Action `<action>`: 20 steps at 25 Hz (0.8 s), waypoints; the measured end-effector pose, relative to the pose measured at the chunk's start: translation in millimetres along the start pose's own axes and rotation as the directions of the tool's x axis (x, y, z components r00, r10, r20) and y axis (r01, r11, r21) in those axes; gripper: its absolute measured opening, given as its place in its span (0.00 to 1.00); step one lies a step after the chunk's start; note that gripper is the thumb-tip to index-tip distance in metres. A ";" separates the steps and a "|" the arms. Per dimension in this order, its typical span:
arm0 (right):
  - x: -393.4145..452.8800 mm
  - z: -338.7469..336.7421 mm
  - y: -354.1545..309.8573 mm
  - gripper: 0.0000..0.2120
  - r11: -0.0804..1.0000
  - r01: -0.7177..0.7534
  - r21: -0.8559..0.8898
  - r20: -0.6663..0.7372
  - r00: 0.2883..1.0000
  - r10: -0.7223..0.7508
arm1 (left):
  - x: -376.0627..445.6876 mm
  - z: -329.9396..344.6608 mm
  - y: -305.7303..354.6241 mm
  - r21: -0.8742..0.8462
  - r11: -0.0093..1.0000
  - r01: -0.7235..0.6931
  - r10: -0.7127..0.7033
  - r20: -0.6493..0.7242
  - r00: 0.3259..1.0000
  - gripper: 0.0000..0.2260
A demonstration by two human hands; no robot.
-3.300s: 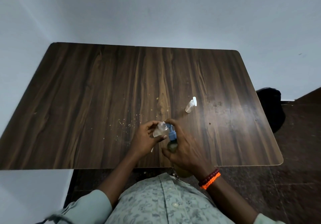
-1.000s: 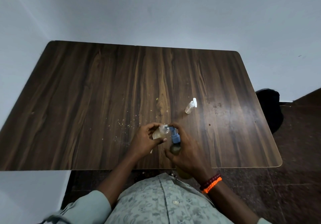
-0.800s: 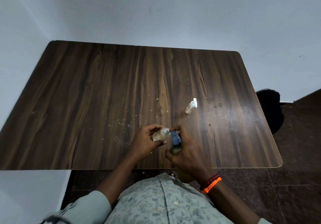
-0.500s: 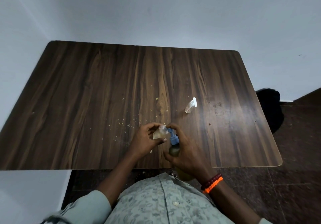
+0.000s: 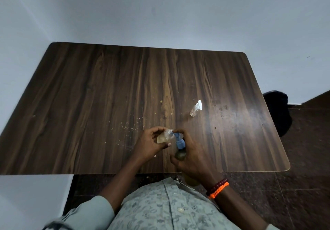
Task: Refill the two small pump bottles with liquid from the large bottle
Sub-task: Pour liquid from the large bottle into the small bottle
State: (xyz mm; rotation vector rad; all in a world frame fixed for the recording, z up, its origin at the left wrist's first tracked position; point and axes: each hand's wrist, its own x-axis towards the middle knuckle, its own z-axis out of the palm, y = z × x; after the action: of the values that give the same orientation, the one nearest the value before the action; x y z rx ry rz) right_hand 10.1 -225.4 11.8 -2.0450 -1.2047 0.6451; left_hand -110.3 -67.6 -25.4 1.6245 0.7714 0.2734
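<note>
Here, left hand (image 5: 149, 145) fingers grip small bottle (image 5: 163, 137) — right hand (image 5: 192, 155) clasps large bottle (image 5: 180, 154), nozzle touching.

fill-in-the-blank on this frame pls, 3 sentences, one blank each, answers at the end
1. The large bottle with the blue pump head is held by the ____ hand.
2. The left hand holds a small clear bottle at the pump's ____.
3. The other small pump bottle stands on the ____, touched by neither hand.

Answers: right; nozzle; table
</note>
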 end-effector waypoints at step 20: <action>-5.2 0.0 3.6 0.37 0.999 -0.001 -0.045 0.033 0.999 0.003 | -4.9 2.3 3.7 -0.002 1.000 -0.016 0.016 -0.008 1.000 0.22</action>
State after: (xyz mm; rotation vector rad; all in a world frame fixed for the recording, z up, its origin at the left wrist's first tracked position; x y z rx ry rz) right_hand 9.8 -231.3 9.4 -2.0806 -1.2468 0.6609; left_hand -111.5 -72.5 -21.2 1.6292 0.7642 0.2926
